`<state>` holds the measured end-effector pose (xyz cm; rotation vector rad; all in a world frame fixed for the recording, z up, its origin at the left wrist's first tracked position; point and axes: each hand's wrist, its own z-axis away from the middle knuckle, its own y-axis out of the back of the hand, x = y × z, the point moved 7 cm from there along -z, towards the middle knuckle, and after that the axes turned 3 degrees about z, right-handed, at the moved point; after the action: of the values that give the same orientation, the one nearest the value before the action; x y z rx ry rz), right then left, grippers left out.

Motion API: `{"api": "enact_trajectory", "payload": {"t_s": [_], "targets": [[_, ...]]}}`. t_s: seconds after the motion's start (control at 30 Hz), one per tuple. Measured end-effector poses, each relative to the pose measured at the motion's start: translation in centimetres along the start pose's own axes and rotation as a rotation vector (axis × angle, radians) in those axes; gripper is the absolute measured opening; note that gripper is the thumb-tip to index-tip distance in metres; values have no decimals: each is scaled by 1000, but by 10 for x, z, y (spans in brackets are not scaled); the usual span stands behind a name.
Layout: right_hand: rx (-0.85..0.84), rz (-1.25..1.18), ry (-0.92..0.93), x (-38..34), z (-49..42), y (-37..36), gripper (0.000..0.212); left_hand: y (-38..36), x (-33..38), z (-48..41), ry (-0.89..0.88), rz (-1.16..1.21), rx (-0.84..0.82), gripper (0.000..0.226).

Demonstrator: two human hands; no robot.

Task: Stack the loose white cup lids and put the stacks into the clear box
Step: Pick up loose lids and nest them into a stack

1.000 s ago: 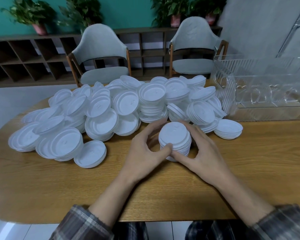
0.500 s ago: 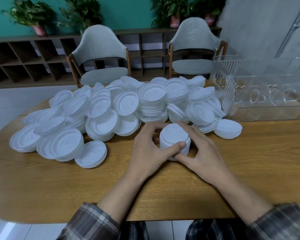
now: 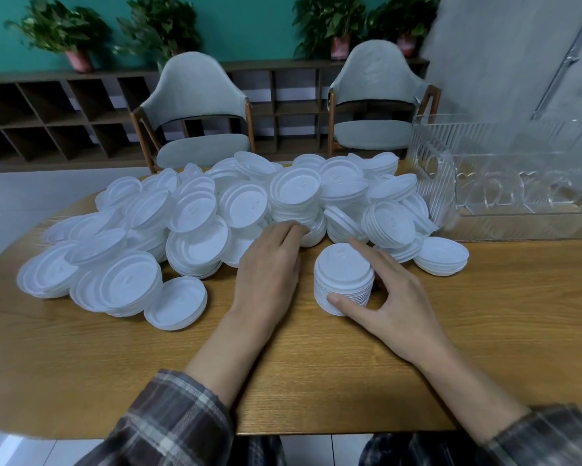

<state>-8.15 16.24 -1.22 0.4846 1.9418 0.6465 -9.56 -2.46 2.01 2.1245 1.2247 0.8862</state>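
A neat stack of white cup lids (image 3: pixel 343 277) stands on the wooden table (image 3: pixel 484 331) in front of me. My right hand (image 3: pixel 393 297) holds it, thumb at its base and fingers round its far side. My left hand (image 3: pixel 272 260) has reached forward into the big pile of loose white lids (image 3: pixel 195 223); its fingertips touch a lid at the pile's front edge, and whether they grip it cannot be told. The clear ribbed box (image 3: pixel 505 183) stands at the right rear of the table, with no lids seen inside.
A small separate stack of lids (image 3: pixel 442 255) lies just right of the pile, near the box. Another low stack (image 3: pixel 176 304) sits at the pile's front left. Two grey chairs (image 3: pixel 198 105) stand behind the table, with shelves and plants beyond.
My left hand has let go of the stack and moved forward-left to the pile. The right hand stays on the stack.
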Motion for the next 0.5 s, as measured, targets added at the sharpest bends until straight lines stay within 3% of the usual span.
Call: {"api": "enact_trajectory", "payload": {"t_s": [0.27, 0.37, 0.5], "targets": [[-3, -5, -12, 0, -1, 0, 83, -8, -5, -10, -31, -122, 43, 34], [-3, -4, -20, 1, -1, 0, 83, -4, -2, -2, -83, -10, 50, 35], [4, 0, -22, 2, 0, 1, 81, 16, -8, 9, 24, 285, 148, 33]]}}
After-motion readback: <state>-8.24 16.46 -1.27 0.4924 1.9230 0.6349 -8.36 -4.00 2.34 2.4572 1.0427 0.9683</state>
